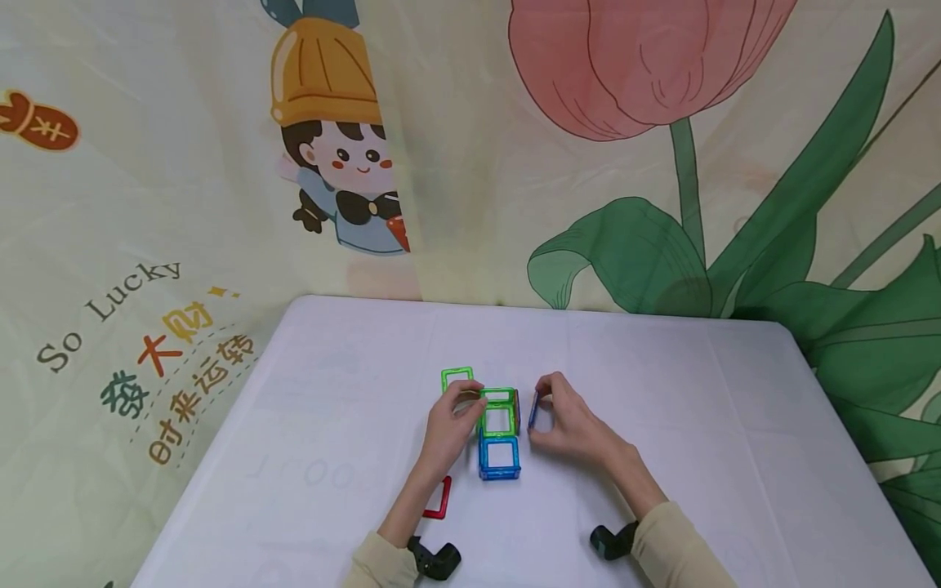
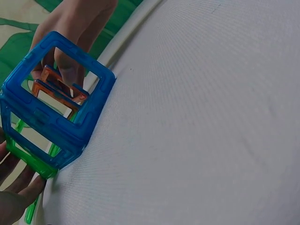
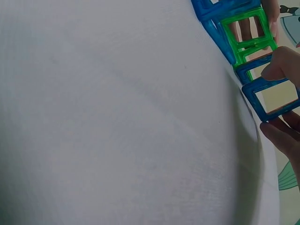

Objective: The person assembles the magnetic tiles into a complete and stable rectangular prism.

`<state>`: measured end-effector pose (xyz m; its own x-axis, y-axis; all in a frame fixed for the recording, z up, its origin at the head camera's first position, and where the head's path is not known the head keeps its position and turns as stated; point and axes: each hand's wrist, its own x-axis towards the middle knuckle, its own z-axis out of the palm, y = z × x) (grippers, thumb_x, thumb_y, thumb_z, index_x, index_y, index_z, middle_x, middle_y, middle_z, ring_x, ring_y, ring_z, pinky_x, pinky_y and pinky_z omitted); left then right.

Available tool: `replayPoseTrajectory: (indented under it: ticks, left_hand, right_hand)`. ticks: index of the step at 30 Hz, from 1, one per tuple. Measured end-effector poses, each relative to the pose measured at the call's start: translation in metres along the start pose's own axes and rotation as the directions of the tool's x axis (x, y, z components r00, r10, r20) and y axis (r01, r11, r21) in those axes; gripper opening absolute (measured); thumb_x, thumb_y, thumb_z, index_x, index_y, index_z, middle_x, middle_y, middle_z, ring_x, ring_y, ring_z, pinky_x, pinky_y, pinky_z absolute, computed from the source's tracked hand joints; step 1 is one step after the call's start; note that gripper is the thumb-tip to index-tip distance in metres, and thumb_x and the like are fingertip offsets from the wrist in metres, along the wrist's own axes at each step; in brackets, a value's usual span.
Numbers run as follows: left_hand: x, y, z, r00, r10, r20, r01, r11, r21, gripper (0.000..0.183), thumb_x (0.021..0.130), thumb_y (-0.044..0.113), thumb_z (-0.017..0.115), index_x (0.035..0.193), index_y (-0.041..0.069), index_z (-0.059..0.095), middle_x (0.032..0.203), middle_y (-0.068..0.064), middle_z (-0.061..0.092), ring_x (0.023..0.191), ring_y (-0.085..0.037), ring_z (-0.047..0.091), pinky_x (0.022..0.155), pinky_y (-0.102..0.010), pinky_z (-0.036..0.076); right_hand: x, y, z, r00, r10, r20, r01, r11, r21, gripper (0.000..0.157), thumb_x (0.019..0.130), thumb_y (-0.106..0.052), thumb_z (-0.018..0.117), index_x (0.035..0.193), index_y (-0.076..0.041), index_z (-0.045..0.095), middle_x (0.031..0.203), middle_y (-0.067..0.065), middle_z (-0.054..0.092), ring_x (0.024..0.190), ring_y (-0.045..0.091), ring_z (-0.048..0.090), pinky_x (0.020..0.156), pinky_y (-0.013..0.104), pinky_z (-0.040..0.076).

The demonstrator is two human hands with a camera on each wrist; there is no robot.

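Note:
On the white table a structure of see-through magnetic tiles stands, with a green part [image 1: 500, 419] behind and a blue box [image 1: 500, 472] in front. My left hand [image 1: 453, 420] grips the left side of the green part with curled fingers. In the left wrist view its fingers [image 2: 29, 187] touch the green frame. Just right of the structure, my right hand [image 1: 577, 425] pinches a blue square tile [image 3: 258, 104] on edge between thumb and fingers. In the head view a small gap separates it from the structure. A blue and red-orange tile edge [image 1: 517, 408] lines the structure's right side.
A green tile [image 1: 457, 373] lies behind my left hand. A red tile [image 1: 445, 498] lies near my left forearm, which partly hides it. The white table [image 1: 698, 408] ends at a printed cloth backdrop [image 1: 463, 163]. Black devices [image 1: 435, 562] sit at both wrists.

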<state>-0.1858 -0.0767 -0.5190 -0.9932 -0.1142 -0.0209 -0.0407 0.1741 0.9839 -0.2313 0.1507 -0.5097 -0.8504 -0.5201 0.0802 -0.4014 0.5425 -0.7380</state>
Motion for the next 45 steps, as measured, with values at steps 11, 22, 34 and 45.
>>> replayPoseTrajectory:
  ticks: [11,22,34,45]
  left_hand:
    - [-0.001,0.000,-0.001,1.000,0.002,0.004,-0.002,1.000,0.013,0.033,0.101,0.023,0.066,0.131,0.011,0.061,0.135,-0.008,0.063,0.129,-0.029,0.062,0.109,-0.045,0.051]
    - [-0.001,0.001,0.001,1.000,-0.002,-0.003,0.002,1.000,-0.010,0.035,0.101,0.021,0.066,0.133,0.009,0.060,0.137,-0.011,0.062,0.127,-0.032,0.063,0.108,-0.046,0.052]
    - [-0.002,0.002,0.000,1.000,0.000,-0.006,0.000,1.000,-0.007,0.035,0.101,0.022,0.066,0.133,0.009,0.059,0.138,-0.011,0.062,0.129,-0.032,0.062,0.109,-0.046,0.052]
    - [-0.002,0.003,0.001,1.000,-0.009,-0.009,0.009,1.000,-0.006,0.035,0.101,0.020,0.066,0.133,0.009,0.060,0.137,-0.011,0.062,0.130,-0.031,0.062,0.109,-0.047,0.051]
  right_hand:
    - [-0.012,-0.003,0.001,1.000,-0.016,0.015,0.015,0.996,0.085,0.066,0.075,-0.003,0.079,0.130,0.002,0.043,0.128,0.014,0.052,0.124,0.027,0.058,0.105,0.035,0.054]
    - [-0.027,-0.005,0.003,0.999,-0.036,0.029,0.033,0.995,0.096,0.066,0.075,-0.005,0.082,0.129,-0.001,0.045,0.129,0.014,0.055,0.125,0.029,0.060,0.105,0.035,0.054]
    - [-0.036,-0.010,0.007,0.995,-0.103,0.003,0.102,0.987,0.125,0.066,0.072,-0.004,0.083,0.127,-0.003,0.047,0.128,0.018,0.057,0.123,0.030,0.060,0.102,0.033,0.056]
    - [-0.038,-0.013,0.010,0.993,-0.117,0.015,0.115,0.985,0.127,0.066,0.071,-0.004,0.083,0.126,-0.002,0.048,0.128,0.018,0.058,0.120,0.029,0.062,0.101,0.029,0.056]
